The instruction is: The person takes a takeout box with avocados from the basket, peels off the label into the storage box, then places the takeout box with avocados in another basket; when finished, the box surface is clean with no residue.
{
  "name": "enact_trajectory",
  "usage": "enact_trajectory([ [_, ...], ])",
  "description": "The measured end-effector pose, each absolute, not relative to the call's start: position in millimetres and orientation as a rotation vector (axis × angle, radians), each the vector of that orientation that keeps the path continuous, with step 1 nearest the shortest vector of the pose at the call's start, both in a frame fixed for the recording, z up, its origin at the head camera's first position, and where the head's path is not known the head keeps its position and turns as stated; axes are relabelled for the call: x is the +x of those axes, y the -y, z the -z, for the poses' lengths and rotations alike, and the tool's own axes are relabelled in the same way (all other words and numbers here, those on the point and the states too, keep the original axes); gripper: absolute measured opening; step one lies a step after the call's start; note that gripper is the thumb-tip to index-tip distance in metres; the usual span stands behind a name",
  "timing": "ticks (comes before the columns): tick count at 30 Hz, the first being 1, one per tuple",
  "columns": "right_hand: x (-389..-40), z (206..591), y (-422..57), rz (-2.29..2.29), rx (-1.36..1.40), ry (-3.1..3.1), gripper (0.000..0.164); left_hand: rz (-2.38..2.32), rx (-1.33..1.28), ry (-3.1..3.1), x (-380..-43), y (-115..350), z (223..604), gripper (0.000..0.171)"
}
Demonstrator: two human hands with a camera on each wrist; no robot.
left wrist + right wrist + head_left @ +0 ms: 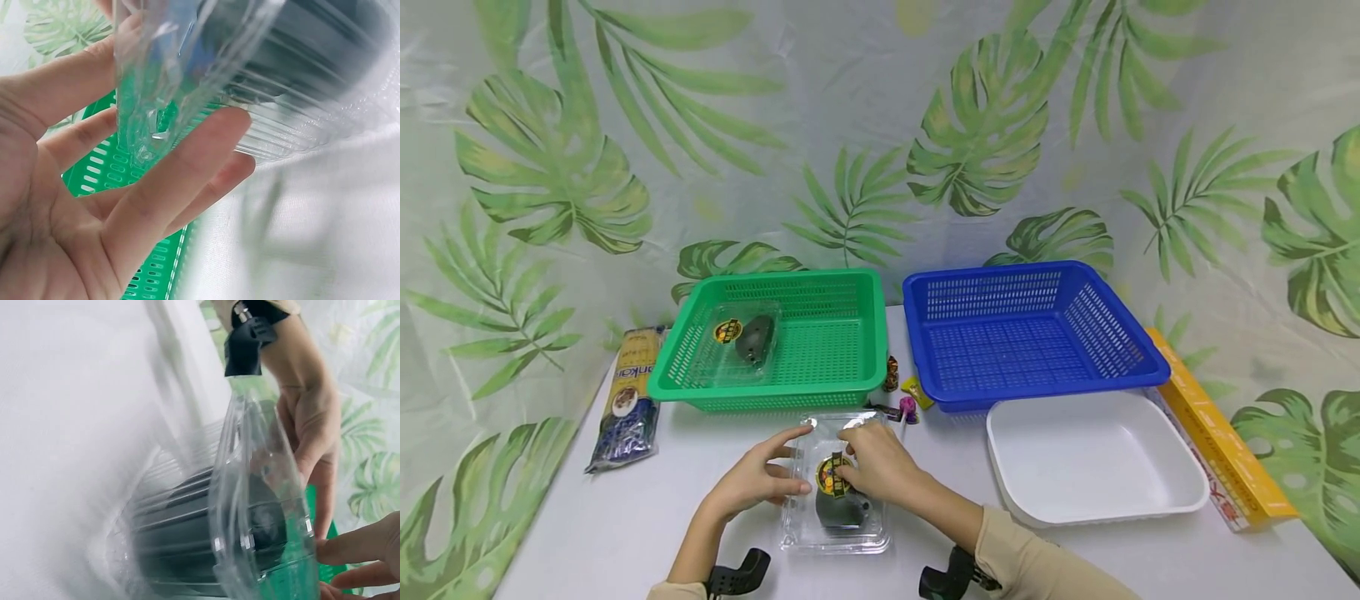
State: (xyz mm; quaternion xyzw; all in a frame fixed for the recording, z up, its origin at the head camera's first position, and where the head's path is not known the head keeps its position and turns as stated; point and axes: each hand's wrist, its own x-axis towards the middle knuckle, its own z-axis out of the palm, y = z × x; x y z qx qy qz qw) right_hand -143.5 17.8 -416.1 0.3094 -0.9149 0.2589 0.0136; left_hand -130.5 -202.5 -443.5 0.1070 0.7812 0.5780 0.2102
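A clear plastic clamshell box stands on the white table, with a dark rounded object inside and a round yellow-and-black sticker on its lid. Along the box's left side, my left hand has its fingers and thumb spread at the edge; in the left wrist view the fingers extend beside the plastic wall. From the right, my right hand reaches over and touches the lid, its thumb by the sticker. The right wrist view shows its fingertips against the lid; the rest is cut off.
Behind stands a green basket holding another clear box. Further right are a blue basket, a white tray and a yellow carton. A pasta packet lies left. Small wrapped candies lie near the baskets.
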Motion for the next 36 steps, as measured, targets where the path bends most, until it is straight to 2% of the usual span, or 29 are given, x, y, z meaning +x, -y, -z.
enact_trajectory([
  [9,-146.4,413.0,-19.2,-1.307,0.854,2.855,0.040,-1.626,0.304,-2.153,-129.1,202.5,443.6,0.082],
  [19,-148.5,415.4,-16.8,-1.175,0.927,2.901,0.030,-1.628,0.310,-2.155,-128.5,202.9,443.2,0.083],
  [27,-144.0,414.0,-17.4,-1.075,0.831,2.826,0.029,-1.632,0.298,-2.154,-129.0,202.0,442.7,0.083],
  [36,-146.3,413.3,-21.5,-1.180,0.880,2.829,0.027,-1.638,0.305,-2.152,-128.1,201.7,442.7,0.084],
])
